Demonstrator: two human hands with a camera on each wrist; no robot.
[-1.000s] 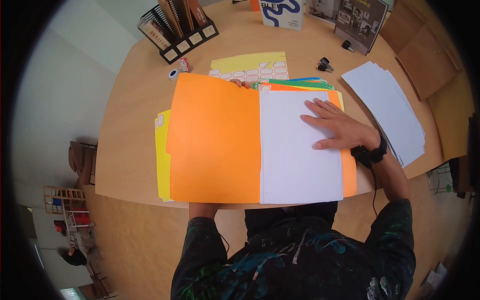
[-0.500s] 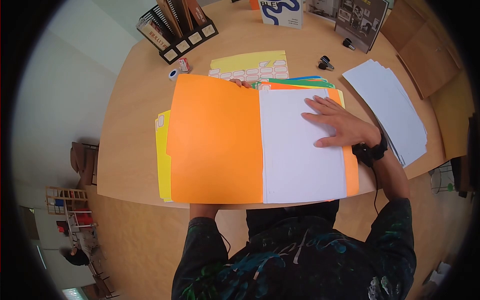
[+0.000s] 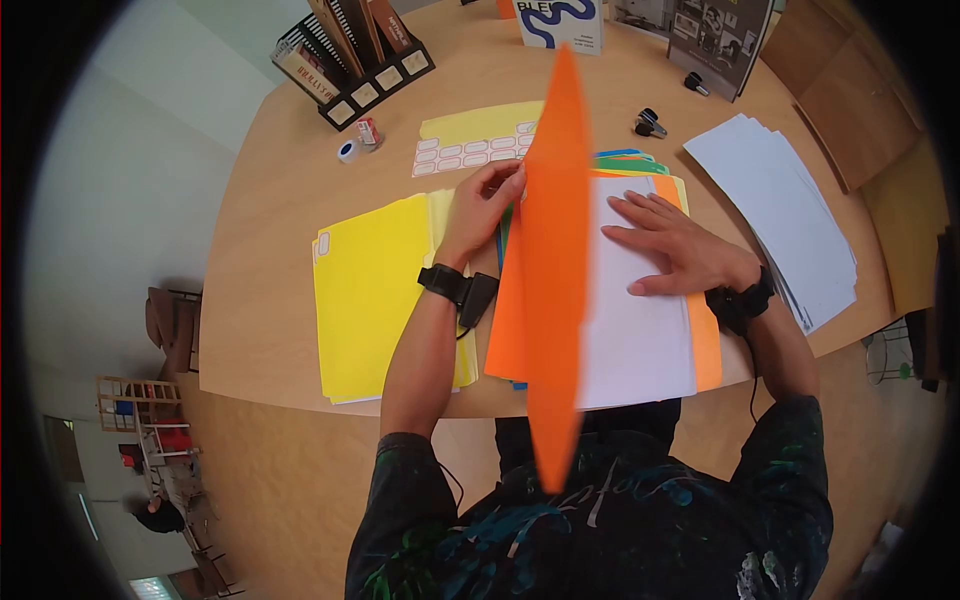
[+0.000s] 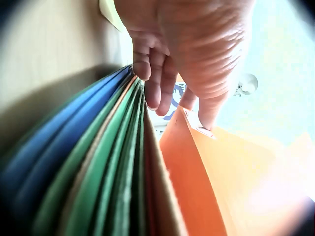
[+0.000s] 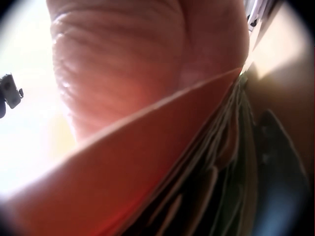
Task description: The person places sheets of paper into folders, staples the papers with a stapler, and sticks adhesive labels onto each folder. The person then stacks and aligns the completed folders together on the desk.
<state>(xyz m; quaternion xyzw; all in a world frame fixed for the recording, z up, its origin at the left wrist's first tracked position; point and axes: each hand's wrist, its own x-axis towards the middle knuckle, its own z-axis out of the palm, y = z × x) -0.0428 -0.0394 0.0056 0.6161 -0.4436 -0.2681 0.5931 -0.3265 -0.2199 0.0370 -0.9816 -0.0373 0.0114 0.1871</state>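
Note:
An orange file folder (image 3: 557, 270) lies at the table's front edge, its left cover standing nearly upright. My left hand (image 3: 485, 210) pinches the upper part of that cover between thumb and fingers. In the left wrist view, the thumb lies over a white label (image 4: 199, 125) at its edge. White paper (image 3: 635, 345) rests on the folder's right half. My right hand (image 3: 685, 252) presses on the paper's upper right with fingers spread. Beneath is a stack of green, blue and orange folders (image 4: 98, 182). Yellow folders (image 3: 370, 310) lie to the left, partly behind my left forearm.
A label sheet (image 3: 465, 153) lies beyond the folders. Loose white paper (image 3: 775, 220) is stacked at right, near black binder clips (image 3: 650, 125). A roll of tape (image 3: 348, 151), a small red-and-white box (image 3: 369, 132) and a black book rack (image 3: 380, 92) stand at the back left.
The orange cover, lying flat on the left before, has swung up and to the right with my left hand. Yellow folders beneath it now show. My right hand stays on the paper.

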